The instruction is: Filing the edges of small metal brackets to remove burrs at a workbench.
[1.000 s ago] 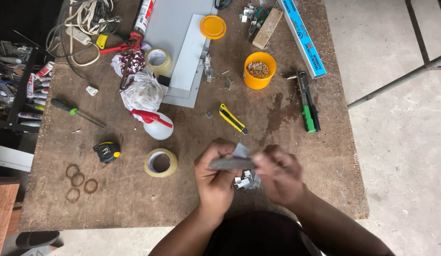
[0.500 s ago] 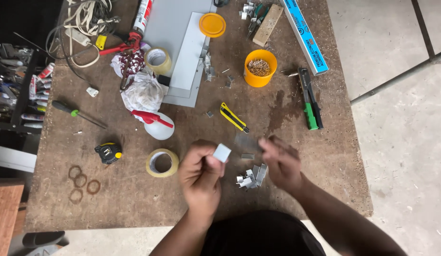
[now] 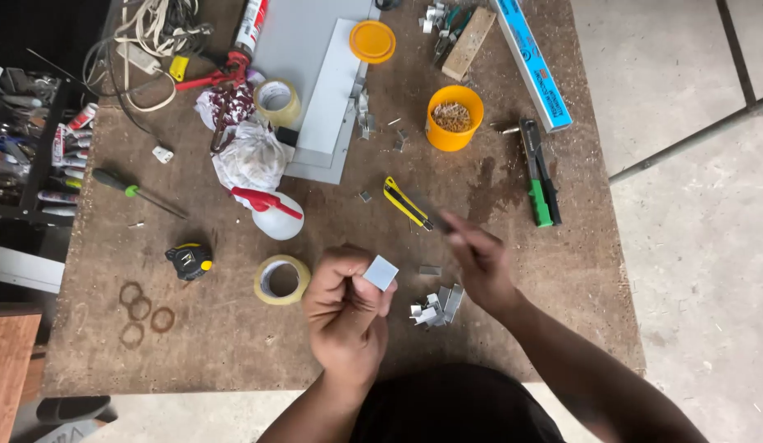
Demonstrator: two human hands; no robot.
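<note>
The left hand (image 3: 344,308) is curled closed, pinching a small flat grey square (image 3: 381,272) between thumb and fingertips; the square looks like thin sheet metal, matt and tilted corner-up, above the near edge of the table (image 3: 234,353). The right hand (image 3: 478,258) hangs over the tabletop, smeared by motion; its fingers are bunched together, but whether they hold anything cannot be told. Between and just below the two hands lies a heap of scraps (image 3: 436,306), small bent grey metal pieces with shiny edges.

The table is rough brown chipboard, stained dark in patches, with three rusty ring marks (image 3: 140,309) near its left front corner. Just left of the left hand lies a tape roll (image 3: 281,280), yellowish and translucent. Near it sits a black and yellow tape measure (image 3: 189,260). A white spray bottle (image 3: 276,213) with a red trigger lies on its side, beside a crumpled clear plastic bag (image 3: 249,156). A yellow knife (image 3: 406,203) lies just beyond the right hand.

Farther back, pale grey sheets (image 3: 328,90), flat and smooth, lie stacked; their top edge is cut off. An orange tub (image 3: 454,117) holds small metal fasteners too fine to make out, and its round orange lid (image 3: 372,41) rests on the sheets. A long blue box (image 3: 532,61) with a label strip lies diagonally, its far end out of frame. A black and green tool (image 3: 540,171) lies beside it. At the left, a rack (image 3: 29,139) of tubes and tools is half hidden in shadow.
</note>
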